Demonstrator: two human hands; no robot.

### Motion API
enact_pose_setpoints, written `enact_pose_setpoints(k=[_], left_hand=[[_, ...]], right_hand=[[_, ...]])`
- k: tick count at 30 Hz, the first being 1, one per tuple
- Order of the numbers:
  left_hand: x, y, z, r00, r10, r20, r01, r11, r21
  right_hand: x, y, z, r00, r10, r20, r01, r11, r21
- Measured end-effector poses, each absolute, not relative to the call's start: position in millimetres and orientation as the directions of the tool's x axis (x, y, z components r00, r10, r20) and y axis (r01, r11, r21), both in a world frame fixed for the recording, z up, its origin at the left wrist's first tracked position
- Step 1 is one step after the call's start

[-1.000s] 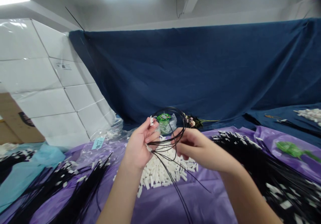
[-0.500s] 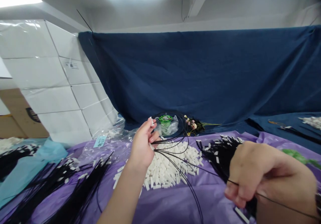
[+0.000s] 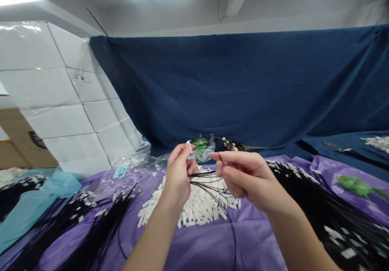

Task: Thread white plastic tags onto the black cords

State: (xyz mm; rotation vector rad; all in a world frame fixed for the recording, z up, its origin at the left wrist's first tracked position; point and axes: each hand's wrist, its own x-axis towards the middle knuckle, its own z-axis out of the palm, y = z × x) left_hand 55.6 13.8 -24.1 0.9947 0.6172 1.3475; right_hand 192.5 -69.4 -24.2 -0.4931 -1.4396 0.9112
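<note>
My left hand [image 3: 178, 173], just left of centre, is closed. Its thumb and forefinger pinch a small white tube-like piece [image 3: 190, 144], and several thin black cords [image 3: 228, 218] run out from its lower fingers and hang down in curves. Close by on the right is my right hand [image 3: 243, 176], its fingers pinched together with the forefinger pointing left. A thin dark line, seemingly a black cord, crosses its fingertips; the exact grip is partly hidden. Below both hands lies a heap of white tube pieces [image 3: 194, 206] on a purple sheet [image 3: 252, 238].
Bundles of black cords with white ends lie at left [image 3: 94, 230] and right [image 3: 306, 198]. A clear plastic bag [image 3: 142, 161] with a blue label, artificial flowers [image 3: 232, 144] and a green bag [image 3: 200, 143] are behind. White boxes [image 3: 39, 84] stack up left; a blue cloth [image 3: 227, 84] hangs behind.
My right hand has moved from the lower right to beside my left hand, drawing away from the cord bundle on the right. My left hand keeps its hold and has shifted slightly right.
</note>
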Motion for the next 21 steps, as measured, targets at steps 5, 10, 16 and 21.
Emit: enact_pose_setpoints(k=[5, 10, 16, 21], left_hand=[[52.4, 6.9, -17.8, 0.305, 0.944, 0.123, -0.493, 0.047, 0.869], [50.6, 3.8, -15.7, 0.391, 0.917, 0.082, -0.485, 0.13, 0.865], [48.0, 1.5, -13.1, 0.424, 0.903, 0.06, -0.488, 0.172, 0.855], [48.4, 1.7, -13.2, 0.4, 0.913, 0.084, -0.48, 0.13, 0.868]], right_hand=[[189.4, -55.3, -31.2, 0.14, 0.66, 0.738, 0.375, 0.655, -0.656], [187.4, -51.1, -33.9, 0.209, 0.566, 0.798, 0.556, 0.603, -0.573], [186.6, -50.6, -33.8, 0.202, 0.575, 0.793, 0.587, 0.577, -0.568], [187.7, -50.8, -32.2, 0.189, 0.548, 0.815, 0.62, 0.577, -0.531]])
